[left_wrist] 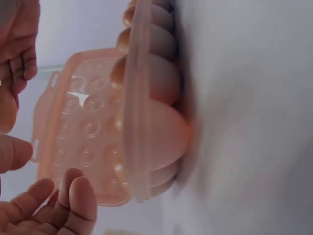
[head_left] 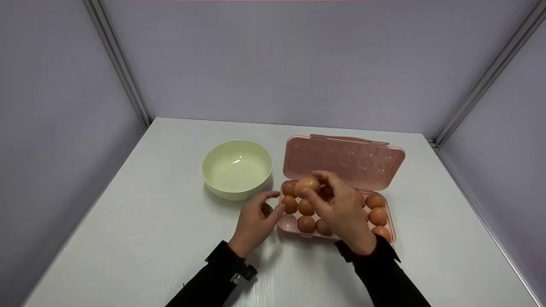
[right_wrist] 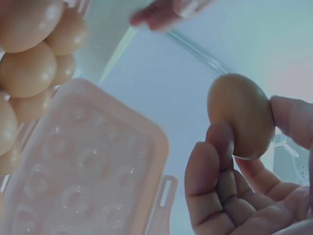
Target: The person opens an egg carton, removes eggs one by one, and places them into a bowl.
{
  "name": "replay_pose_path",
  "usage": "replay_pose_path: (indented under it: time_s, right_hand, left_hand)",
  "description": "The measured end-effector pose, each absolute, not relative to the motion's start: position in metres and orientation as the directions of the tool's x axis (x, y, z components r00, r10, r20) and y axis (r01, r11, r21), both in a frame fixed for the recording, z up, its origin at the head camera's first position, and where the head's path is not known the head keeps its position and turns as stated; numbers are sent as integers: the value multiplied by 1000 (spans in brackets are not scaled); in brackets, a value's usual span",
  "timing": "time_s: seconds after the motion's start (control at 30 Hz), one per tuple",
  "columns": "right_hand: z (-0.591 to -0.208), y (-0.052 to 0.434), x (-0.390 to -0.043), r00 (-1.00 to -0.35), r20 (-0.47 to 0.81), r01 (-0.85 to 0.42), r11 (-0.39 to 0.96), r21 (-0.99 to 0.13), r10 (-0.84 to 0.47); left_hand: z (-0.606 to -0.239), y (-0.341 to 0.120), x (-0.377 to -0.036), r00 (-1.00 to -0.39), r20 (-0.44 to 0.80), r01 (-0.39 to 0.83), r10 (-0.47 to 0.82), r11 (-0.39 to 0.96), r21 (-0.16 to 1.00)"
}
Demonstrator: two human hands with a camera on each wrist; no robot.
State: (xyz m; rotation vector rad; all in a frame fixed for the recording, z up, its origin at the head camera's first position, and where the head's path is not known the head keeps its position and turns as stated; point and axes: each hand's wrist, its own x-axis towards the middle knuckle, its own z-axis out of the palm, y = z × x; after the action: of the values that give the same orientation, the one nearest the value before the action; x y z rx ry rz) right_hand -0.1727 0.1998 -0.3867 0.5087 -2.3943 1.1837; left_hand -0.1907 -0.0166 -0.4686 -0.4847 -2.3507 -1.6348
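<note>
Held one brown egg (head_left: 307,186) in right hand (head_left: 341,213), pinched btwn thumb and fingertips (right_wrist: 220,147), lifted just above the rear-left cells of the pink egg tray (head_left: 286,224). Egg's long axis lay roughly crosswise in head view, tilted a bit; in right wrist view stood nearly upright against the fingers. Sat at the far tip of right hand, i.e. ahead and slightly left of the palm.

Pale green bowl (head_left: 237,169) stood to the left of the held egg, just beside the tray's left edge, not touching it as far as could be told. Left hand (head_left: 256,219) rested nearer the bowl than the right: thumb at the tray's left wall, fingers loosely curved, gripping nothing; contact w/ tray looked likely but couldn't be confirmed. Left wrist view showed only relaxed fingertips (left_wrist: 73,200) beside the tray's side.

Rest of eggs (head_left: 377,215) sat in their cells, one front-left cell seemingly vacant. Hinged lid (head_left: 345,160) lay open behind the tray, tipped back toward the far wall.

No brands, labels or readable writing anywhere: lid showed only moulded dimples, bowl plain, white table (head_left: 149,221) unmarked.
</note>
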Motion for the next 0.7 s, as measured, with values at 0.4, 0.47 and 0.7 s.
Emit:
replay_pose_path:
  time_s: [0.4, 0.47, 0.7]
  right_hand:
    - [-383, 195, -167, -911, 378, -412, 427, -805, -166]
    - [-385, 194, -168, -916, 355, -401, 408, -820, -187]
    - [-392, 193, -172, -910, 349, -409, 354, -841, -222]
  left_hand:
    - [-435, -1, -184, -551, 792, 810, 263, 397, 432]
    - [-433, 1, -184, -533, 801, 820, 272, 400, 409]
    - [-429, 3, -184, -525, 804, 817, 279, 431, 384]
